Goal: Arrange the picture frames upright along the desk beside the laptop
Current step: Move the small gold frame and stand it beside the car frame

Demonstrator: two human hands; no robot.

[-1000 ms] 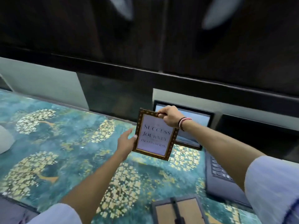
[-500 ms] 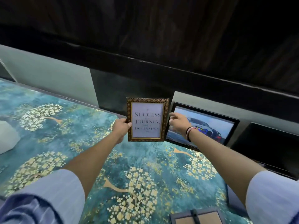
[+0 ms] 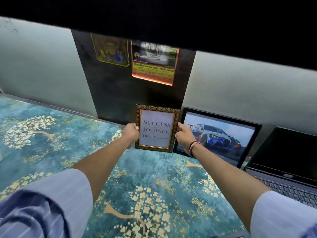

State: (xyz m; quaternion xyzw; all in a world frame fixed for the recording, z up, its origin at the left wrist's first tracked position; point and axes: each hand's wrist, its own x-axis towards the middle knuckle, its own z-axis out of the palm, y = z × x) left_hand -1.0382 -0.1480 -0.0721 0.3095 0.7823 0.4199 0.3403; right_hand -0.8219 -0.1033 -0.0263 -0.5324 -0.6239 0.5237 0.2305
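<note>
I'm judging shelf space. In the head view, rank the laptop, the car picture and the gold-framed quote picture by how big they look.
1. Laptop, though it runs out of the picture and sits nearer the camera.
2. Car picture.
3. Quote picture, held upright by both hands.

Single view: head-worn wide-angle camera, facing forward and steeply down over the surface [image 3: 51, 134]. Landmark: the quote frame [image 3: 157, 128], near frame centre, at arm's reach from the lens. Below the landmark: both forearms, entering from the bottom corners. Above it: back wall and a dark overhang. Right of it: laptop [image 3: 283, 169], cropped at the edge. No second view.
</note>
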